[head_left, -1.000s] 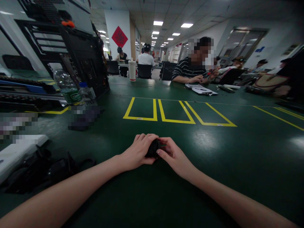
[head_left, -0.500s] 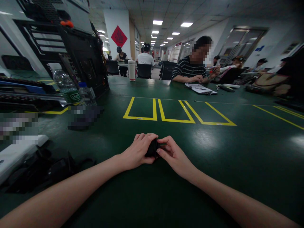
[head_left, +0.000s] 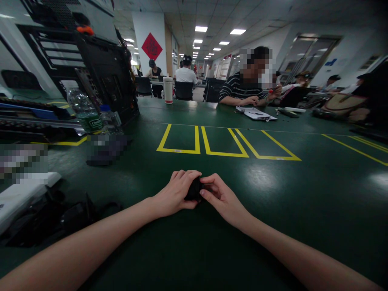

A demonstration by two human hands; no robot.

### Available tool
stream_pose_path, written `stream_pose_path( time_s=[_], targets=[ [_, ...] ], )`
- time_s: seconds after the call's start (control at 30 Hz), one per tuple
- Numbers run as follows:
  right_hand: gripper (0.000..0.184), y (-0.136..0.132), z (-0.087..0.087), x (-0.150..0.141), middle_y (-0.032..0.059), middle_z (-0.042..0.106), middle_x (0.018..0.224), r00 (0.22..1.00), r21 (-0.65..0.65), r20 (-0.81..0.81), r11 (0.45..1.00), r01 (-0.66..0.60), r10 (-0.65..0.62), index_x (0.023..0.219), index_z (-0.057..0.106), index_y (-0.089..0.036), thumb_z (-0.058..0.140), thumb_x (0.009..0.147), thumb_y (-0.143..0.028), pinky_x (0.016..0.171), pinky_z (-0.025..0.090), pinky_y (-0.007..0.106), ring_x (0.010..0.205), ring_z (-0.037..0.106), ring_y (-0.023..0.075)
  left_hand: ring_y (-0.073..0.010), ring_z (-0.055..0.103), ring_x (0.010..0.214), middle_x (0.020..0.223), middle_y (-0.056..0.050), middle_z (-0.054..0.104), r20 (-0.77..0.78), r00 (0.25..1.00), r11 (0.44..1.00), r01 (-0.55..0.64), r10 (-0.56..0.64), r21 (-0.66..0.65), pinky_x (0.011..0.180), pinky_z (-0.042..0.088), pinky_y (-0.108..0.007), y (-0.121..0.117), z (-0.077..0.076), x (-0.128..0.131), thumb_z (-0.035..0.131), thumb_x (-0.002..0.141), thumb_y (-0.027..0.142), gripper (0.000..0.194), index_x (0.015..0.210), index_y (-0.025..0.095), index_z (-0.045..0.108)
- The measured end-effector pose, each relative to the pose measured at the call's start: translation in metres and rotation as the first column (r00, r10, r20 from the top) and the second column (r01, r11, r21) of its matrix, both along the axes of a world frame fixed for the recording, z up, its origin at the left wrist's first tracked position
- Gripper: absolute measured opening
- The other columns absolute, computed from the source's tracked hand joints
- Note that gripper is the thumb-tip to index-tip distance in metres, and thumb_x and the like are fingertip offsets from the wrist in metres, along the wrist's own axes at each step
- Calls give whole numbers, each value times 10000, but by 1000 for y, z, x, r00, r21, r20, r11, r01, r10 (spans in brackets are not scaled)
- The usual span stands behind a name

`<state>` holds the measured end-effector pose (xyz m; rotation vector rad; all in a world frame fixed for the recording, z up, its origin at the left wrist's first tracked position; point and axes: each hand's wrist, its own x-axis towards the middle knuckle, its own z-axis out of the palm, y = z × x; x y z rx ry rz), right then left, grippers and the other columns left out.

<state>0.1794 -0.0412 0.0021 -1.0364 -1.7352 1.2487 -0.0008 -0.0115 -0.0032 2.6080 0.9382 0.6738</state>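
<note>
A small black object point(head_left: 193, 190) is on the green table point(head_left: 194, 246) in front of me, and its kind cannot be made out. My left hand point(head_left: 178, 191) wraps round it from the left, thumb at the near side and fingers over the far side. From the right, my right hand point(head_left: 220, 197) pinches at its right edge with thumb and forefinger. Much of the object is hidden by my left fingers, and whatever small part lies between the right fingertips does not show clearly.
To the left lie black gear with straps point(head_left: 72, 218) and a white box point(head_left: 27, 198). Plastic bottles point(head_left: 83, 107) stand by a dark equipment rack point(head_left: 106, 72). Yellow tape outlines point(head_left: 178, 151) mark the table ahead. Across it, a person point(head_left: 242, 89) sits by a clipboard point(head_left: 257, 113); a white cup point(head_left: 168, 89) stands near.
Both hands stay in place on the black object, with hardly any visible movement. Across the table, the seated person's head and raised hand have shifted slightly.
</note>
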Motion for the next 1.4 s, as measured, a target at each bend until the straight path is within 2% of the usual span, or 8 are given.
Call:
stream_pose_path(
  time_s=[0.17, 0.53, 0.73, 0.87, 1.07, 1.17, 1.3, 1.4],
  targets=[
    [314, 1, 1, 1, 49, 470, 1121, 995, -33, 98, 999, 31, -27, 1117, 395, -236, 463, 810, -241, 848, 460, 356, 1006, 510, 171, -225, 428, 969, 1177, -79, 412, -40, 999, 999, 25, -26, -40, 858, 315, -381, -3, 10, -1, 580, 725, 249, 589, 1211, 213, 248],
    [181, -2, -1, -1, 22, 511, 997, 999, 43, 41, 999, 22, -23, 982, 444, -225, 473, 803, -225, 800, 480, 334, 963, 532, 160, -221, 426, 949, 1161, -63, 421, -13, 1000, 1000, 5, -5, -9, 856, 309, -376, 0, 0, 1, 615, 679, 222, 632, 1198, 213, 253],
    [289, -1, 1, 1, 47, 487, 1102, 995, 14, 92, 999, 35, -36, 1085, 418, -225, 476, 801, -235, 862, 452, 361, 1026, 499, 171, -230, 437, 953, 1163, -78, 424, -34, 999, 999, 26, -27, -42, 844, 318, -393, -4, 10, 0, 576, 726, 245, 580, 1205, 229, 251],
    [273, -3, 3, 2, 37, 497, 1085, 998, -13, 58, 1000, 9, -8, 1037, 428, -227, 511, 777, -214, 852, 458, 356, 1035, 500, 174, -228, 430, 967, 1172, -85, 416, -50, 998, 999, 31, -33, -38, 862, 310, -395, -6, 15, -1, 576, 725, 234, 582, 1204, 217, 247],
    [158, -2, 0, 0, 22, 527, 984, 1000, -27, -16, 999, 21, -22, 948, 444, -216, 488, 798, -237, 785, 483, 325, 951, 548, 160, -228, 431, 964, 1172, -83, 417, -29, 999, 1000, 16, -16, -11, 854, 316, -384, -3, 5, 0, 601, 705, 247, 611, 1208, 205, 255],
    [200, 1, -1, 0, 26, 520, 1004, 1000, -37, -27, 999, 15, -16, 988, 436, -221, 491, 796, -230, 792, 484, 321, 963, 540, 159, -228, 431, 951, 1156, -74, 426, -12, 1000, 1000, 4, -4, 9, 849, 315, -386, -1, 1, 1, 616, 686, 239, 630, 1201, 211, 254],
    [307, 2, 0, 2, 46, 478, 1113, 999, -48, 43, 999, 18, -16, 1101, 413, -235, 481, 801, -238, 856, 453, 358, 1016, 511, 168, -225, 429, 963, 1168, -77, 421, -32, 999, 999, 32, -33, -25, 855, 316, -381, -3, 7, 0, 585, 720, 242, 600, 1210, 212, 239],
    [276, 0, 2, 2, 40, 488, 1097, 999, -41, 43, 999, -8, 10, 1050, 440, -226, 507, 782, -219, 862, 451, 356, 1036, 500, 173, -230, 432, 967, 1173, -80, 418, -45, 998, 999, 36, -38, -37, 858, 313, -392, -6, 14, -1, 576, 729, 240, 579, 1205, 221, 247]
  ],
)
